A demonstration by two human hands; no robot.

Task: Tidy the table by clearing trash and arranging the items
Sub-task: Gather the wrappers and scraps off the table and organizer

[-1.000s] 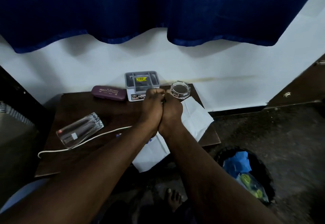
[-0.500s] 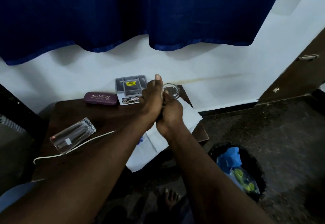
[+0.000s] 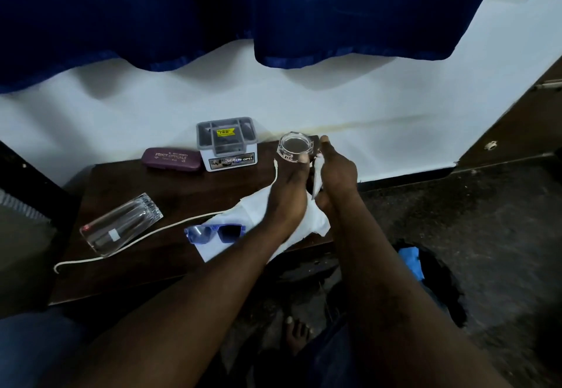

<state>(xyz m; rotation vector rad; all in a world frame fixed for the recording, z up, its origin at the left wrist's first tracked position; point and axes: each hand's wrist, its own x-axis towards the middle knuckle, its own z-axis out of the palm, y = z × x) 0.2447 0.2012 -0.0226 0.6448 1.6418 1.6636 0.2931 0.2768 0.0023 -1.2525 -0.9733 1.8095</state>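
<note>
Trash step: both hands work a piece of white paper at the far right corner of the table (image 3: 209, 193), just beside the glass dish (image 3: 293, 146).
The right hand (image 3: 336, 171) closes its grip round a white strip (image 3: 317, 176) held up between the hands; I cannot tell whether it belongs to the paper sheet (image 3: 258, 209) under the left forearm. The left hand (image 3: 289, 188) stretches its fingers toward the dish, its grip hidden. Next, the paper probably goes to the bin (image 3: 447, 296) on the floor, without dragging the sunglasses (image 3: 214, 232) lying on the sheet. The bin's contents are too dark to read.
</note>
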